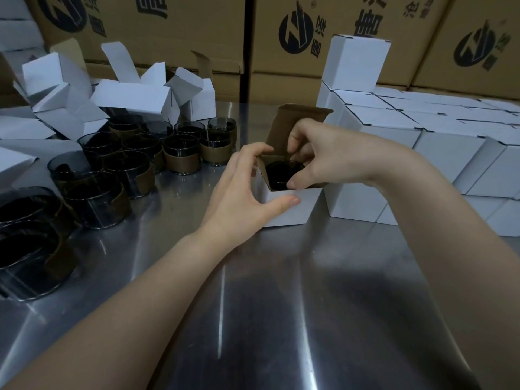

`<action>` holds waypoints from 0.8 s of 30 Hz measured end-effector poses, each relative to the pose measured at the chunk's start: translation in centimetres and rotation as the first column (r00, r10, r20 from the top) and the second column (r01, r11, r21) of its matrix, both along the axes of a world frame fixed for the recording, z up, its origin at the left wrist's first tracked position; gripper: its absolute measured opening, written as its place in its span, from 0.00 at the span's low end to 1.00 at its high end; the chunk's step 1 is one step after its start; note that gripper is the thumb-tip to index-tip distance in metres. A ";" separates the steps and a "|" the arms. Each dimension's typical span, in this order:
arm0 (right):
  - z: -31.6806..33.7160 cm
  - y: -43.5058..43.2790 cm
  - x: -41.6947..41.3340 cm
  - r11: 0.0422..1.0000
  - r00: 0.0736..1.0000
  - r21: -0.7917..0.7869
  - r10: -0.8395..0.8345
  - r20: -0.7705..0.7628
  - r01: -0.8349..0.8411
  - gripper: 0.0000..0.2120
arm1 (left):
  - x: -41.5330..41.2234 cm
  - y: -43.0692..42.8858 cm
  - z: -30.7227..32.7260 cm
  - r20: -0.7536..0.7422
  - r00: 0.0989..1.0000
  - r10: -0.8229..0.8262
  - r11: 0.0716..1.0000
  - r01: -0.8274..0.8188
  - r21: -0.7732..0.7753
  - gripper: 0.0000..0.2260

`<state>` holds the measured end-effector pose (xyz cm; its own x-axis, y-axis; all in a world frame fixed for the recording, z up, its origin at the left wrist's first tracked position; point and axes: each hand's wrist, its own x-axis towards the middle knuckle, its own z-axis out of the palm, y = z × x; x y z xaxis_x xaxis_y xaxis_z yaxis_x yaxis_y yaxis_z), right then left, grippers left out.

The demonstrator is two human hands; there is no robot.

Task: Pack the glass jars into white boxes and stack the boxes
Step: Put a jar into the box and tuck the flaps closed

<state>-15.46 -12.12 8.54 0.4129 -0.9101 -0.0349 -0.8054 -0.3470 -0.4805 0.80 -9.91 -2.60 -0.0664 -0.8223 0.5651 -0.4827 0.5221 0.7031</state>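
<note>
An open white box [292, 209] stands on the steel table [281, 305] at the centre, its brown-lined lid flap [302, 115] upright. A dark glass jar [282, 174] sits inside it. My left hand [242, 190] grips the box's left corner, thumb on the front face and fingers on the left side flap. My right hand [323, 156] pinches the right side of the opening, with fingers curled over the rim above the jar. Several more dark jars [180, 153] with brown sleeves stand to the left.
Empty folded white boxes [132, 97] lie in a heap at the back left. Closed white boxes [439, 142] are stacked in rows at the right, one tall stack [357, 63] behind the open box. Brown cartons [323, 32] form the back wall.
</note>
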 end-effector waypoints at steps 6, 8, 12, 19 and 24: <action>-0.1 0.1 0.3 0.999 0.997 0.005 0.033 -0.064 -0.032 0.19 | 0.0 0.1 -0.1 0.018 1.000 -0.011 1.000 0.011 -0.003 0.32; -0.1 0.1 0.4 0.999 0.996 0.002 0.038 -0.085 -0.038 0.19 | -0.1 0.1 -0.1 0.017 1.000 -0.014 1.000 0.014 -0.002 0.32; 0.0 0.3 0.5 0.999 0.992 -0.012 0.042 -0.119 -0.044 0.18 | -0.1 0.0 -0.2 -0.004 1.000 -0.031 1.000 0.031 0.005 0.31; -0.1 0.3 0.6 0.998 0.988 -0.033 0.040 -0.152 -0.045 0.16 | 0.1 -0.2 -0.3 -0.031 0.998 -0.046 0.999 0.047 0.021 0.31; -0.2 0.2 0.6 0.998 0.989 -0.041 0.031 -0.146 -0.037 0.15 | 0.2 -0.4 -0.4 -0.039 0.999 -0.038 0.999 0.039 0.032 0.31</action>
